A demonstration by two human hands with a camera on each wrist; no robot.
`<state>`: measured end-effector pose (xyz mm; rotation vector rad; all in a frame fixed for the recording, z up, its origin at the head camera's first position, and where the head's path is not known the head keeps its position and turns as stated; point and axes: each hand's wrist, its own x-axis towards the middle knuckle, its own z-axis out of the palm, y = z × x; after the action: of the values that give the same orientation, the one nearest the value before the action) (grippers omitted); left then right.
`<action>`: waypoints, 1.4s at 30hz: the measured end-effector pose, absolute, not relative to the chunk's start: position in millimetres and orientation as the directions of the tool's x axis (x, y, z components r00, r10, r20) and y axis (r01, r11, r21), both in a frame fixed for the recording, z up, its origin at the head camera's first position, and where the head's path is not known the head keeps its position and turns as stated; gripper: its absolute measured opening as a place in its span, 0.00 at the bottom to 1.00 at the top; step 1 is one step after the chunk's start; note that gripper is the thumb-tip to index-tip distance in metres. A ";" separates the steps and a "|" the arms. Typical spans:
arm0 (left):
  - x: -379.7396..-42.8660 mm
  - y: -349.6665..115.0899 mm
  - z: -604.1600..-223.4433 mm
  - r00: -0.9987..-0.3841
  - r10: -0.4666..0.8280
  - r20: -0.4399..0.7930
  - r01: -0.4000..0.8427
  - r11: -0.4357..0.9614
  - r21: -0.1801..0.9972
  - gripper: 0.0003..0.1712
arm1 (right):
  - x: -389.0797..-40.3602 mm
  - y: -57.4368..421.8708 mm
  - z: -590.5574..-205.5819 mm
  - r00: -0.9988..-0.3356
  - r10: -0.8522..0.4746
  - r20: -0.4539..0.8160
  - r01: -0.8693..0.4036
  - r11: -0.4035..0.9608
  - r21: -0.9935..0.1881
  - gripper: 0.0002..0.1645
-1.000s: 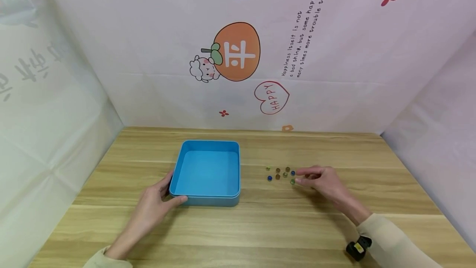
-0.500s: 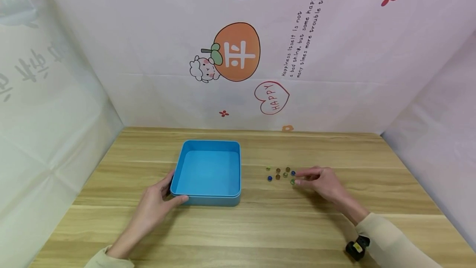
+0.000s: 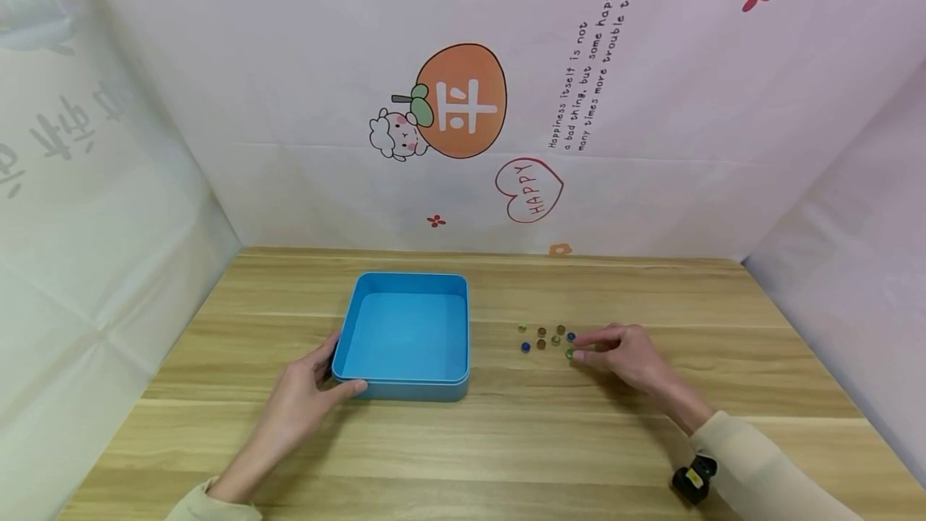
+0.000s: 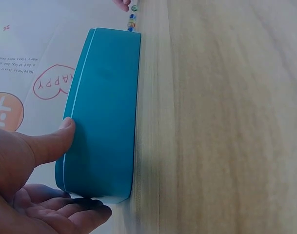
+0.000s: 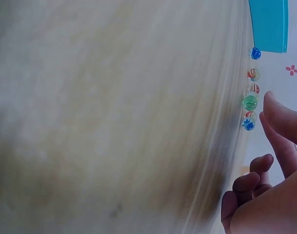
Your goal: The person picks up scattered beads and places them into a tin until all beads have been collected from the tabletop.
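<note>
A square blue box (image 3: pixel 415 391) with an open top sits left of centre on the table. My left hand (image 3: pixel 300 396) holds its near-left corner. In the left wrist view the thumb (image 4: pixel 53 144) presses the near side at the rim, while the fingers lie along the left side. To the right of the box, several small glass marbles lie loosely grouped. My right hand (image 3: pixel 629 352) is beside their right edge, thumb and forefinger apart. Closest to those fingertips are a blue marble (image 3: pixel 571 337) and a green marble (image 5: pixel 250 102). Another blue marble (image 3: pixel 526 347) lies nearer the box.
The wooden table (image 3: pixel 448 465) is bounded by a white printed backdrop (image 3: pixel 347 199) behind and white sheets at both sides. A black device (image 3: pixel 693 482) is attached near the right sleeve (image 3: pixel 752 465).
The blue box has shifted very slightly to the right, with my left hand on it. My right hand stays almost still by the marbles, which have not moved.
</note>
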<state>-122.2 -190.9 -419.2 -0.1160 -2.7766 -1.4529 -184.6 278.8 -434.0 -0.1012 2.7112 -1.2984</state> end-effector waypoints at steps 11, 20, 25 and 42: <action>-122.2 -191.7 -420.0 -0.997 0.063 0.040 0.069 0.568 0.820 0.50 | -185.5 276.6 -433.9 -0.989 -0.127 -0.074 -0.029 0.659 -0.751 0.18; -122.4 -190.9 -419.0 -0.998 0.055 0.041 0.065 0.565 0.822 0.51 | -187.6 273.6 -435.8 -0.990 -0.123 -0.068 -0.035 0.684 -0.729 0.15; -122.1 -190.5 -420.0 -0.997 0.048 0.053 0.070 0.555 0.829 0.50 | -188.3 273.0 -437.0 -0.990 -0.126 -0.062 -0.043 0.689 -0.723 0.14; -120.6 -190.5 -420.8 -0.999 0.019 0.034 0.039 0.517 0.855 0.49 | -189.9 270.3 -437.0 -0.990 -0.138 -0.020 -0.086 0.718 -0.691 0.12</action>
<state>-120.6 -190.5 -420.8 -0.0524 -2.7183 -1.5336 -189.9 270.3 -437.0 -0.1853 2.8462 -1.1399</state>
